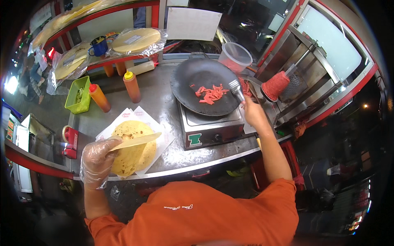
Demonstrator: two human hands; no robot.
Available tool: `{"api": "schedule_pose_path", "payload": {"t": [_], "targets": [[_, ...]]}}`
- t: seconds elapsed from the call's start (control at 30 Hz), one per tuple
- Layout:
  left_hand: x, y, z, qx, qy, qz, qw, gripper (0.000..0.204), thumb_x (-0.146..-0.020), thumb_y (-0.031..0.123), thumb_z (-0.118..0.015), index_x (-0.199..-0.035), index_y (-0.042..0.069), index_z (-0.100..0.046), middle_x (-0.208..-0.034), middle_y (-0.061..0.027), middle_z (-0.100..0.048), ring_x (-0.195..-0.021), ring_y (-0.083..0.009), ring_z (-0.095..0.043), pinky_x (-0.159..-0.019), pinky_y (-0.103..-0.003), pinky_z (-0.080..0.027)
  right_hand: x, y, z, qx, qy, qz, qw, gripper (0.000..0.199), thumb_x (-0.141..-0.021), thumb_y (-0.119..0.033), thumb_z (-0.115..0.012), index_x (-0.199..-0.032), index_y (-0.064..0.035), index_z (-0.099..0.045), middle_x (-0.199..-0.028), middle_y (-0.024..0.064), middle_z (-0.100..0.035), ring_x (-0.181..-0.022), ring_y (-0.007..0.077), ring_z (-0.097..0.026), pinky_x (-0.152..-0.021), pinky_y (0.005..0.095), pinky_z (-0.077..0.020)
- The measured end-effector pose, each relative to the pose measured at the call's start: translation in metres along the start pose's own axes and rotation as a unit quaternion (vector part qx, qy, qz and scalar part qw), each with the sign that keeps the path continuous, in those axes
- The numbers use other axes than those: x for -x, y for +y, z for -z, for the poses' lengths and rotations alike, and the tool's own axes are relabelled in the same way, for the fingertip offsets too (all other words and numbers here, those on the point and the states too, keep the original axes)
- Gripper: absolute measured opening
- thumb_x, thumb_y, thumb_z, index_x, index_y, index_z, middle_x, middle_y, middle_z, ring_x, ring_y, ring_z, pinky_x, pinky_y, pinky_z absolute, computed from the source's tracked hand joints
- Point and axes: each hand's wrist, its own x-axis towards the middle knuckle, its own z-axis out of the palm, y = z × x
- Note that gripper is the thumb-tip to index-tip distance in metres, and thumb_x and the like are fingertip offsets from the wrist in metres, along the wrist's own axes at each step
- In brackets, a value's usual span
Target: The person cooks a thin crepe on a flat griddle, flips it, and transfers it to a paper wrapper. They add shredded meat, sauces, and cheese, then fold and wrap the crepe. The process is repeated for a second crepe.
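Note:
My left hand (98, 160), in a clear plastic glove, pinches the edge of a round flatbread (131, 153) with browned spots. That flatbread is tilted up over another flatbread (131, 128), which lies on white paper sheets (166, 137). My bare right hand (253, 111) is closed round the handle of a slotted metal spatula (236, 89). The spatula's head is at the right side of a wide dark pan (193, 74). Small reddish meat pieces (212, 94) lie in the middle of the pan, left of the spatula. Beneath the pan is a steel stove (213, 133).
Two sauce bottles (132, 87) and a green tub (78, 96) stand at the left. Wrapped flatbreads (137, 40) and a blue mug (97, 46) are on the shelf. A clear bucket (234, 56) stands behind the pan. Meat on a vertical spit (276, 85) is at the right.

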Motion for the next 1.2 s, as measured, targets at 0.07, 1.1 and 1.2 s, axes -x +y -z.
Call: {"api": "schedule_pose_path", "payload": {"t": [0.07, 1.1, 1.2], "targets": [[-0.001, 0.004, -0.001, 0.013, -0.001, 0.007, 1.000, 0.024, -0.078, -0.009, -0.076, -0.100, 0.001, -0.076, -0.085, -0.0135, -0.076, -0.072, -0.0240, -0.075, -0.067, -0.034, -0.057, 0.006, -0.015, -0.007, -0.020, -0.046, -0.030, 0.998, 0.038, -0.112, -0.028, -0.039, -0.141, -0.0061, -0.051, -0.097, 0.0341, -0.071, -0.094, 0.0532, -0.069, -0.083, 0.0626, -0.0502], [-0.004, 0.088, -0.032, -0.174, 0.050, 0.032, 0.983, 0.019, -0.082, -0.001, -0.082, -0.099, 0.001, -0.074, -0.088, -0.0150, -0.076, -0.070, -0.0245, -0.073, -0.064, -0.034, -0.055, -0.156, -0.001, 0.018, 0.080, 0.051, 0.303, 0.948, 0.038, -0.095, -0.031, -0.071, -0.124, -0.0066, -0.066, -0.113, 0.0197, -0.074, -0.097, 0.0398, -0.074, -0.082, 0.0511, -0.0589], [-0.003, 0.081, -0.031, -0.156, 0.053, 0.032, 0.986, 0.019, -0.082, 0.000, -0.082, -0.099, 0.002, -0.074, -0.086, -0.0129, -0.076, -0.070, -0.0243, -0.073, -0.064, -0.034, -0.055, -0.100, -0.027, 0.000, 0.142, 0.042, 0.394, 0.907, 0.030, -0.098, -0.026, -0.067, -0.122, -0.0070, -0.066, -0.107, 0.0166, -0.070, -0.089, 0.0377, -0.073, -0.076, 0.0494, -0.0588]]}}
